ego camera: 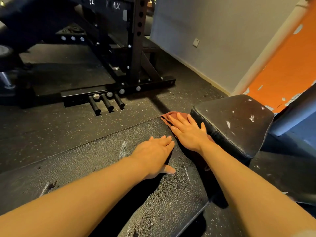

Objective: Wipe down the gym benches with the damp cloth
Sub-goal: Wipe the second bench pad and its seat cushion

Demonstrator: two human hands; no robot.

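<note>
A long black bench pad (85, 161) fills the lower middle of the view, its surface cracked and speckled with water drops near me. A rust-brown cloth (166, 118) lies on its far right corner, by the gap to the worn black seat pad (234, 120). My right hand (188, 130) presses flat on the cloth with straight, spread fingers. My left hand (153, 154) rests flat on the bench pad just beside it, fingers straight, thumb out toward me.
A black steel rack (135, 48) with three short pegs (106, 103) stands on the speckled rubber floor (51, 120) ahead. A grey wall (222, 40) and a chipped orange wall (290, 65) close off the right side.
</note>
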